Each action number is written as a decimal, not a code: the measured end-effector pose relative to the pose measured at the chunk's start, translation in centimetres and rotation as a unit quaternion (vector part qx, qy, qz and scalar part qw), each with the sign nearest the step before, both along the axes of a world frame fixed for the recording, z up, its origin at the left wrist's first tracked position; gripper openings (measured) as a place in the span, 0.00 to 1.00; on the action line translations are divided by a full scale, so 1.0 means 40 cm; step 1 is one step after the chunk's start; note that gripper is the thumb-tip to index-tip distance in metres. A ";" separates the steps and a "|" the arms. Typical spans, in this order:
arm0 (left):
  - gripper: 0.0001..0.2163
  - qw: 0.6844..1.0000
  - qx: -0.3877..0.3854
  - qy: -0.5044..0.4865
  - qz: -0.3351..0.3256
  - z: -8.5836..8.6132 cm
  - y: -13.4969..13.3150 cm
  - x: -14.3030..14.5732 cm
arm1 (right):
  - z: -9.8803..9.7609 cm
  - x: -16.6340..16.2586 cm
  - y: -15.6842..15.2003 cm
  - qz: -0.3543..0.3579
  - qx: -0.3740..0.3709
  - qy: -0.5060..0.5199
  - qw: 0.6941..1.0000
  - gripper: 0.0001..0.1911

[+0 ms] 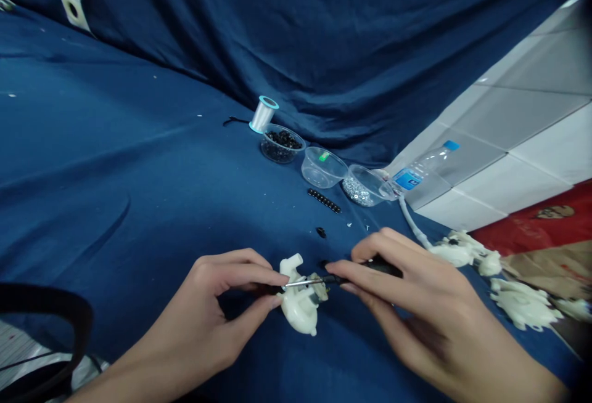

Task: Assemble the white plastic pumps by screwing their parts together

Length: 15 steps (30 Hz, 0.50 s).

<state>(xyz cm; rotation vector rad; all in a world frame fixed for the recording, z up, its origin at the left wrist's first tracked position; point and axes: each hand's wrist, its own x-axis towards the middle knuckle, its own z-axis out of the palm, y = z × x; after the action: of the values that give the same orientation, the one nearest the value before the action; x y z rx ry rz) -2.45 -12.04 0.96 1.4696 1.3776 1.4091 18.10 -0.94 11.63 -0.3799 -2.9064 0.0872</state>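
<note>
A cream-white moulded plastic part [300,310], with a rounded body and short tubes, is at the lower middle. My left hand [231,304] is closed at its left edge, thumb and index finger pinching it. Something small and dark shows between those fingers, too hidden to name. In my right hand [407,292] is a screwdriver [305,282] with a dark handle. Its metal shaft lies across the plastic part, pointing left, the tip close to my left fingertips. Whether the tip sits on a screw cannot be made out.
Beyond my hands stand a thread spool [263,113], a tub of black pieces [283,144], a clear tub [324,169] and a tub of screws [363,187]. A black strip [324,200] lies nearer. At right are a bottle [423,169] and more cream parts [525,304].
</note>
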 end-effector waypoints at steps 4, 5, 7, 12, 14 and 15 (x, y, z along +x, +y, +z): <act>0.12 1.000 0.008 0.001 0.009 -0.001 -0.002 0.003 | 0.002 -0.002 -0.001 0.014 0.020 -0.006 1.000 0.17; 0.13 1.000 0.011 -0.003 0.013 -0.002 -0.003 0.005 | 0.003 -0.004 0.000 0.018 0.023 -0.005 1.000 0.17; 0.13 1.000 0.015 -0.012 0.024 -0.005 -0.005 0.010 | 0.005 -0.006 0.003 0.025 0.024 -0.009 0.999 0.18; 0.14 0.995 0.079 -0.010 0.063 -0.017 -0.007 0.030 | 0.004 0.006 0.012 0.026 0.013 -0.016 0.999 0.17; 0.13 0.991 0.111 0.003 0.076 -0.020 -0.008 0.039 | -0.003 0.021 0.010 0.029 0.018 0.002 0.999 0.18; 0.12 0.989 0.122 0.011 0.085 -0.021 -0.008 0.042 | -0.007 0.031 0.008 0.029 0.023 0.009 0.999 0.19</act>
<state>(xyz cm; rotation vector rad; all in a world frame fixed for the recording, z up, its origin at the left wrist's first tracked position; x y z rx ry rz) -0.75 -12.37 0.13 1.5536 1.4117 1.7253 19.34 -0.62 11.33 -0.2868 -2.8959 0.0326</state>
